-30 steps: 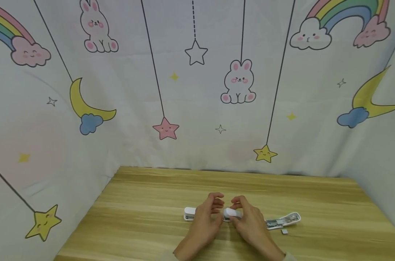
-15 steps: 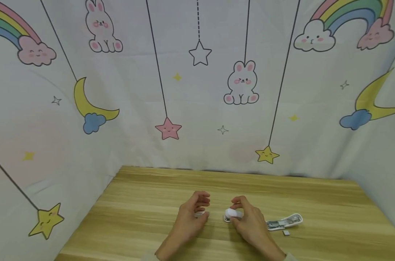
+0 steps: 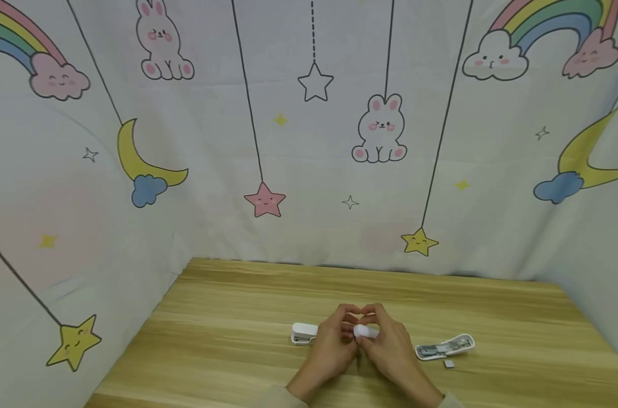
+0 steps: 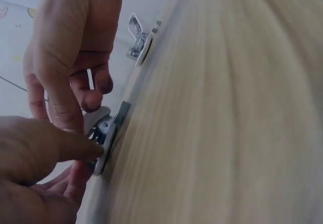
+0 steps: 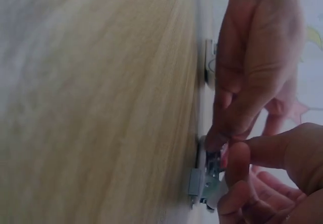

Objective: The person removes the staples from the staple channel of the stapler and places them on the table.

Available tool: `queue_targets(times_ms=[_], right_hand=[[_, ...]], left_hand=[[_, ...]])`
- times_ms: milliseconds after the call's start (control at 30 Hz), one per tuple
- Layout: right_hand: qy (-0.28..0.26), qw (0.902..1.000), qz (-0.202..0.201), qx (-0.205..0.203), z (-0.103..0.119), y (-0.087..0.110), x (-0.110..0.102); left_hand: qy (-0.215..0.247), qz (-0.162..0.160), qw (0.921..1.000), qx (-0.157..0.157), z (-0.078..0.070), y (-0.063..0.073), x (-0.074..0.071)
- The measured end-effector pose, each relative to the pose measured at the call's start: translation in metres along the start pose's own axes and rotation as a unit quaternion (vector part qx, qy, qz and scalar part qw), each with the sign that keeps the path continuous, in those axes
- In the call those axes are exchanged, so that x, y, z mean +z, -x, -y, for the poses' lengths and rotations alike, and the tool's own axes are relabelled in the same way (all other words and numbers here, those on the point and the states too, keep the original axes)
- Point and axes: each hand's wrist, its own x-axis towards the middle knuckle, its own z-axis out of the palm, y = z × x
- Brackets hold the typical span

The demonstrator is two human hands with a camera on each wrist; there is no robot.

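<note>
A small white stapler (image 3: 365, 331) stands between the hands in the middle of the table. My right hand (image 3: 397, 348) holds it from the right, thumb and fingers around its white top. From the left, my left hand (image 3: 331, 343) pinches its front end; in the left wrist view the thumb lies against the stapler's metal part (image 4: 103, 128), fingers behind. Fingers of both hands nearly meet above. Part of the stapler's body is hidden by the hands. Beside its base, a small grey block (image 5: 194, 182), apparently staples, shows in the right wrist view.
A second white stapler (image 3: 303, 333) stands left of the left hand, partly covered by it. To the right lies an opened stapler (image 3: 445, 347) with its metal inside showing, and a small grey block (image 3: 448, 364) is just in front of it. A printed curtain (image 3: 309, 238) encloses the wooden table (image 3: 227, 345).
My left hand went left from the middle stapler, over the left one, then came back to the middle stapler's front. My right hand has stayed on the middle stapler.
</note>
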Motion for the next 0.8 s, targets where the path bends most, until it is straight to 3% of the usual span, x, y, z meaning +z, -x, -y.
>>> queue_targets(times_ms=[167, 500, 800], right_hand=[[-0.022, 0.9998, 0.001, -0.001, 0.000, 0.001, -0.002], [-0.030, 0.9993, -0.003, 0.023, -0.001, 0.006, -0.018], [0.029, 0.9984, -0.021, 0.044, -0.008, 0.010, -0.045]], left_hand=[[-0.017, -0.013, 0.9997, -0.011, 0.002, 0.000, 0.004], [-0.035, 0.004, 0.9994, -0.003, -0.001, -0.001, 0.005], [-0.023, 0.004, 0.9995, -0.024, -0.001, 0.000, 0.001]])
